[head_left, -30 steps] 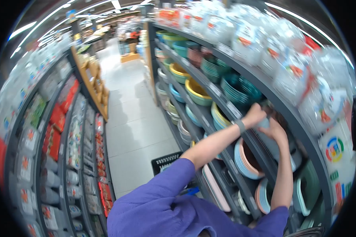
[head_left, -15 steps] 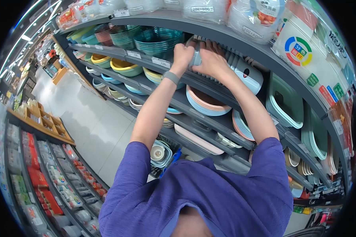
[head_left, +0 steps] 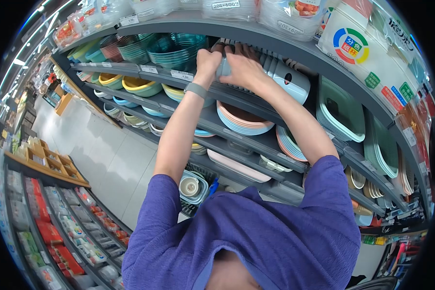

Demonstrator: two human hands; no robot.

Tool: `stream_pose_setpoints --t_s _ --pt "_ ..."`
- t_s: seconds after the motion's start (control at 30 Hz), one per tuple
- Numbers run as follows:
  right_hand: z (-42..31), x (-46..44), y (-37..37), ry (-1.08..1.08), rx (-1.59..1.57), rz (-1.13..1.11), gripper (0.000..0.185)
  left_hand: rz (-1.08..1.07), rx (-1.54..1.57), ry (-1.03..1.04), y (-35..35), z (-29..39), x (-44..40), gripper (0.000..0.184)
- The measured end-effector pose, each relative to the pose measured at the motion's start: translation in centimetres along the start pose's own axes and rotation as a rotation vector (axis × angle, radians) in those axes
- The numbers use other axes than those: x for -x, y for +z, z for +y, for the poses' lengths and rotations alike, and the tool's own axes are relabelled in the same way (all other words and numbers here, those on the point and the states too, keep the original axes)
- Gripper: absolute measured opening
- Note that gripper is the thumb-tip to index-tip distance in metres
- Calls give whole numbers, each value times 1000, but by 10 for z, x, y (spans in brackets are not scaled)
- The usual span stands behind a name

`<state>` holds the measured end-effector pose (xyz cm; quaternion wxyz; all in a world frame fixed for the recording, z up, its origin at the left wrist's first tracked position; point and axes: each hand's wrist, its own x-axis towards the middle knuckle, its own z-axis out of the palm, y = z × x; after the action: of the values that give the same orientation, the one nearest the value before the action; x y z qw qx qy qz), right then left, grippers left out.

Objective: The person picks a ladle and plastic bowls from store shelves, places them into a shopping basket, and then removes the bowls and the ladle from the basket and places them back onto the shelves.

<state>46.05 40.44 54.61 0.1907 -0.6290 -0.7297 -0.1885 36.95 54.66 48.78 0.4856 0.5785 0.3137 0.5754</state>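
Compared with the view down the aisle a second ago, the camera has swung round to face the shelf [head_left: 227, 91] almost squarely, while both hands stay at the same place on it. The left hand [head_left: 209, 65], its wrist wearing a grey band [head_left: 196, 89], is curled nearly closed at the left end of a grey-blue plastic piece [head_left: 224, 69]; its fingertips are hidden, so how firmly they grip cannot be told. The right hand [head_left: 246, 72] is partly closed, its fingers reaching over the piece and its thumb on the near side, so the piece appears held between the two. It sits on the shelf at the left end of a row of ribbed grey containers [head_left: 288, 77], beside the stacked teal bowls [head_left: 176, 50]. Since the last half second the hands have shifted very little, and the piece remains within the shelf, which suggests close handling or inspection rather than lifting out. The green rectangular basins [head_left: 343, 116] stand to the right of the row, and low by the person, a black basket [head_left: 189, 209] carries pale blue and white containers [head_left: 190, 186], seemingly just as before.
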Motion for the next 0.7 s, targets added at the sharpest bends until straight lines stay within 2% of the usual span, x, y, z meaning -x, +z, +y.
stream_pose_setpoints --t_s 0.1,0.2,0.23,0.3,0.33,0.4,0.47,0.53,0.6,0.63,0.7 --pt "1 -1 -9 13 -44 -96 92 52 -133 13 1 -2 0 29" --pt "3 2 4 -12 8 -12 93 -37 -76 28 1 15 15 30" --pt "4 1 3 -14 11 -10 93 -33 -163 89 0 25 22 30" --pt "1 -1 -4 -12 1 -97 97 -24 -112 125 -1 15 19 29" --pt "2 -3 -2 -20 5 -92 97 -20 -65 163 -2 8 15 37" --pt "8 -8 11 -82 59 83 101 -17 -4 190 1 5 16 39" --pt "13 -21 21 -126 72 85 103 -24 55 212 1 5 16 40" --pt "17 -26 27 -164 80 79 105 -51 -42 136 -3 2 16 41" --pt "6 -25 5 -84 54 -105 103 -47 -39 149 -3 12 23 40" --pt "7 -24 8 -83 51 -107 103 -42 -35 163 -2 18 27 39" --pt "8 -20 14 -127 61 46 95 -21 -73 203 -2 13 26 38"
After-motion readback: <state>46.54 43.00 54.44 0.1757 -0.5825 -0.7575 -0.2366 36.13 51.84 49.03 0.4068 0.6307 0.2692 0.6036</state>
